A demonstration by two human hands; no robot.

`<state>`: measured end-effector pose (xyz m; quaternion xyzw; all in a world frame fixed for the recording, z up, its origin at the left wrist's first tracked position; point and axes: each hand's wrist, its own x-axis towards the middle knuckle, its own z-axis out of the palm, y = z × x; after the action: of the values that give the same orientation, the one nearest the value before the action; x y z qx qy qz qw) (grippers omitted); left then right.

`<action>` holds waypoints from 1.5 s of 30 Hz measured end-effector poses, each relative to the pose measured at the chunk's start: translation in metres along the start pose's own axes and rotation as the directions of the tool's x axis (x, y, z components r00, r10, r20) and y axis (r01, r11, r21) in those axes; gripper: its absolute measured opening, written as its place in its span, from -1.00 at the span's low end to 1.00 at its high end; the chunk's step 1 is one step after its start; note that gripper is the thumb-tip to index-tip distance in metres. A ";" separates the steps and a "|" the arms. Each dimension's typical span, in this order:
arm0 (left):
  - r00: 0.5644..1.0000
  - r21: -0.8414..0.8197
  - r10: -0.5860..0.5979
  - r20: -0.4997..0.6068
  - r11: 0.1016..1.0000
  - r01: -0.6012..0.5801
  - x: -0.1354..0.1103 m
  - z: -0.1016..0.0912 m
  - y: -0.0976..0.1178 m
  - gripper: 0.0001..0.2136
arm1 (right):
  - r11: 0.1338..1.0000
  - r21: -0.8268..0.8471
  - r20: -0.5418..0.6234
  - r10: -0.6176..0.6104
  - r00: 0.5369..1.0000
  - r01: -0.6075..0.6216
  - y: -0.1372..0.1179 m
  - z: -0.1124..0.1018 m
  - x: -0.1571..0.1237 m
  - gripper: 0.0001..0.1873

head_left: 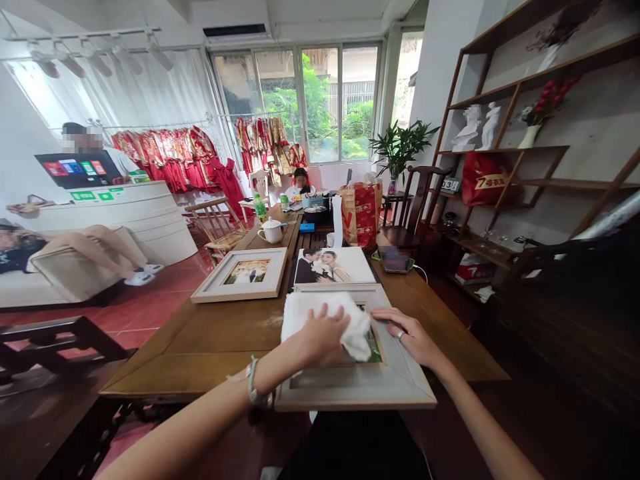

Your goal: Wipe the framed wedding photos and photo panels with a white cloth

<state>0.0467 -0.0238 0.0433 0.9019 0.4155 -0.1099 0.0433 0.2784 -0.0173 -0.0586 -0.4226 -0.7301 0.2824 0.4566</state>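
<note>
A white fluffy cloth (305,313) lies bunched over the left and middle part of a light wooden picture frame (360,395). My left hand (323,337) rests on top of the cloth with its fingers spread, pressing it down onto the frame. The cloth and hand cover most of the picture inside; a strip of green shows at its right edge. My right hand (407,333), a ring on one finger, lies with fingers stretched out on the right side of the frame, holding nothing. The frame's near edge reaches the front edge of the wooden table (200,353).
A second framed photo (245,275) lies to the left, and a couple's photo print (333,267) just beyond. Farther back stand a white lidded cup (271,231), a red paper bag (361,217) and a phone (397,260) with a cable. Wooden shelves (540,180) stand right.
</note>
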 end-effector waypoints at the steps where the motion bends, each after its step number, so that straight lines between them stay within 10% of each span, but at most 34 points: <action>1: 0.994 -0.049 0.085 0.069 0.995 -0.081 -0.016 -0.005 0.007 -0.38 | 1.000 0.000 0.001 -0.002 1.000 0.002 0.000 0.000 0.000 -0.68; 4: 0.952 -0.207 0.234 0.197 0.959 -0.193 -0.063 -0.013 0.024 -0.33 | 1.000 -0.004 0.001 0.003 1.000 -0.003 0.000 0.001 0.000 -0.69; 7: 0.983 -0.147 0.093 0.157 0.987 -0.070 -0.080 -0.003 0.027 -0.31 | 1.000 -0.004 0.005 0.008 1.000 -0.008 0.000 0.001 0.000 -0.70; 12: 0.974 0.069 -0.214 -0.077 0.973 0.219 -0.034 0.026 -0.009 -0.29 | 1.000 -0.006 0.003 0.020 1.000 -0.020 0.001 0.001 -0.001 -0.69; 18: 0.940 0.071 -0.222 -0.260 0.966 0.248 0.010 0.025 -0.054 -0.31 | 1.000 -0.017 0.007 0.025 1.000 -0.025 0.004 0.001 -0.001 -0.69; 30: 0.981 -0.068 -0.096 0.171 0.992 0.109 -0.109 0.005 0.021 -0.25 | 0.999 -0.026 0.032 0.023 0.999 -0.023 0.005 0.000 -0.001 -0.69; 39: 0.950 0.031 -0.194 -0.245 0.978 0.208 -0.011 0.034 -0.053 -0.29 | 1.000 -0.027 0.032 0.005 0.999 -0.004 0.005 0.000 -0.001 -0.69; 45: 0.932 0.028 -0.198 -0.303 0.976 0.217 0.018 0.029 -0.071 -0.28 | 0.999 -0.029 0.042 0.014 0.999 -0.013 0.005 0.000 -0.001 -0.68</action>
<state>-0.0003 0.0306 0.0116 0.8600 0.5067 0.0110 -0.0594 0.2802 -0.0158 -0.0632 -0.4279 -0.7409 0.2839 0.4329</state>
